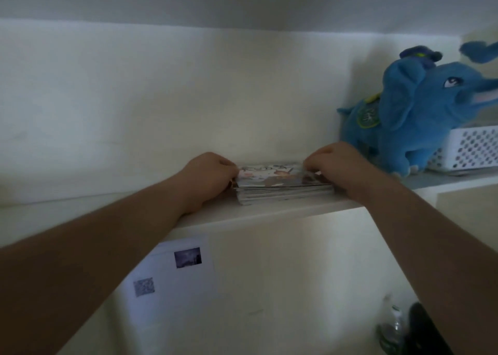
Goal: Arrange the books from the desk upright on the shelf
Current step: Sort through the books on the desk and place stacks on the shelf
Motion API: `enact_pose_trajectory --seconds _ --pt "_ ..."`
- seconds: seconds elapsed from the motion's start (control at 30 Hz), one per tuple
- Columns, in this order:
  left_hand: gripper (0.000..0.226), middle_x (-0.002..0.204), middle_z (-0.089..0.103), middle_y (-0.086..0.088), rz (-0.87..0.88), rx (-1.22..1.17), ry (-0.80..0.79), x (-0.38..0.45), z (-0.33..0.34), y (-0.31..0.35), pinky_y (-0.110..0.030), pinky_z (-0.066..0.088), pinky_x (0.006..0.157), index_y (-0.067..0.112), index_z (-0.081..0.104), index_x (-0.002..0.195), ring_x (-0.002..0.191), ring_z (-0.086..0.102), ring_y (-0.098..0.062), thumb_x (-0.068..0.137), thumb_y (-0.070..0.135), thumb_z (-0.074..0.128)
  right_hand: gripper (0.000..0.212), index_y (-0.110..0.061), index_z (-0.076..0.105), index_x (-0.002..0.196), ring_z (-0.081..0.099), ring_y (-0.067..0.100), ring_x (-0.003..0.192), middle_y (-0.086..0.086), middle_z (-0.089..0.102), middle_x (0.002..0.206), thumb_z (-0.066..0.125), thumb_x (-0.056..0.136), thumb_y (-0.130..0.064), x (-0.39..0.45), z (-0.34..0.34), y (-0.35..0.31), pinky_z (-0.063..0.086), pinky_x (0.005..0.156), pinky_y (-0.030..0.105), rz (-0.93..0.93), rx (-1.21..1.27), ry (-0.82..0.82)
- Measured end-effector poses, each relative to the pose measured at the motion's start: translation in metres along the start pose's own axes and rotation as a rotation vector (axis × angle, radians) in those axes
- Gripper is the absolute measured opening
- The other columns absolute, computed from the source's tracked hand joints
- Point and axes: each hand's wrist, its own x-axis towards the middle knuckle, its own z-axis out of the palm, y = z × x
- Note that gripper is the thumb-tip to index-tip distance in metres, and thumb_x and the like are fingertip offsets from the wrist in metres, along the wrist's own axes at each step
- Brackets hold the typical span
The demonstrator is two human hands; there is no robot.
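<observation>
A: Books? Position noted?

B: Stack of books (283,186) seen lying flat on the shelf (269,214), close to its front edge, roughly mid-length. Illustrated cover faced up on top. Spines/page edges turned toward the front edge. None stood upright yet.

A: Hands?

B: Left hand (207,176) placed at the stack's left end, fingers curled in against the top books; wrist rested on the shelf near the front edge. Right hand (336,166) set at the stack's right end, fingers curled down over the top cover, top books pinched. Both arms stretched up from below the shelf.

A: Firm grip confirmed?

B: Fingertips partly hidden, pic blurred. Contact w/ stack is plain on both sides; how many books are held can't be told.

A: Anything else on the shelf?

B: Blue plush elephant (420,112) stood toward the right end, just beside the right hand. White perforated basket (469,149) behind it at the far right. Below the shelf: sheet of paper (172,287) w/ two small pics fixed to the wall, bottle (390,327) at bottom right.
</observation>
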Motion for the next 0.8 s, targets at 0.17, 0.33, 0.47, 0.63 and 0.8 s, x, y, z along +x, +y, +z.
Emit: enact_pose_trajectory --seconds 0.17,0.33,0.47,0.63,0.8 --pt "0.011 0.102 0.077 -0.013 -0.035 -0.173 -0.079 -0.005 -0.010 -0.007 -0.029 0.056 0.087 0.012 0.073 0.105 0.090 0.073 -0.019 0.100 0.020 0.067 0.010 -0.018 0.082 0.072 0.069 0.017 0.075 -0.002 0.076 0.071 0.078 0.080 -0.023 -0.001 -0.001 0.001 0.053 0.069 0.032 -0.032 -0.071 -0.030" --pt "0.044 0.116 0.076 0.007 0.015 0.084 -0.095 -0.010 -0.021 -0.007 -0.025 0.048 0.103 0.020 0.071 0.131 0.104 0.070 -0.011 0.093 0.041 0.075 0.018 -0.007 0.082 0.083 0.070 0.025 0.082 0.011 0.078 0.085 0.079 0.083 -0.025 0.001 -0.003 -0.004 0.054 0.073 0.035 0.021 0.001 -0.116" --pt "0.034 0.118 0.075 0.001 0.022 0.068 -0.024 -0.014 -0.014 -0.001 -0.020 0.046 0.089 0.017 0.072 0.129 0.103 0.068 -0.011 0.097 0.029 0.072 0.013 -0.001 0.079 0.081 0.069 0.029 0.084 0.016 0.075 0.091 0.074 0.086 -0.011 -0.001 -0.002 -0.006 0.052 0.060 0.031 0.010 -0.086 -0.108" --pt "0.036 0.120 0.075 -0.001 0.031 0.200 0.040 -0.019 -0.010 0.002 -0.028 0.053 0.101 0.020 0.074 0.125 0.111 0.068 -0.018 0.090 0.015 0.067 0.018 0.008 0.076 0.093 0.062 0.019 0.073 0.014 0.073 0.081 0.071 0.087 -0.009 -0.003 -0.003 -0.004 0.046 0.065 0.030 0.035 0.008 -0.052" --pt "0.037 0.127 0.071 -0.012 0.069 0.439 0.072 -0.029 -0.009 0.010 -0.033 0.051 0.101 0.009 0.072 0.123 0.120 0.063 -0.030 0.096 0.031 0.061 0.011 -0.005 0.074 0.084 0.068 0.019 0.070 0.015 0.077 0.091 0.070 0.092 -0.012 -0.002 -0.006 0.000 0.049 0.063 0.025 0.080 0.106 0.030"
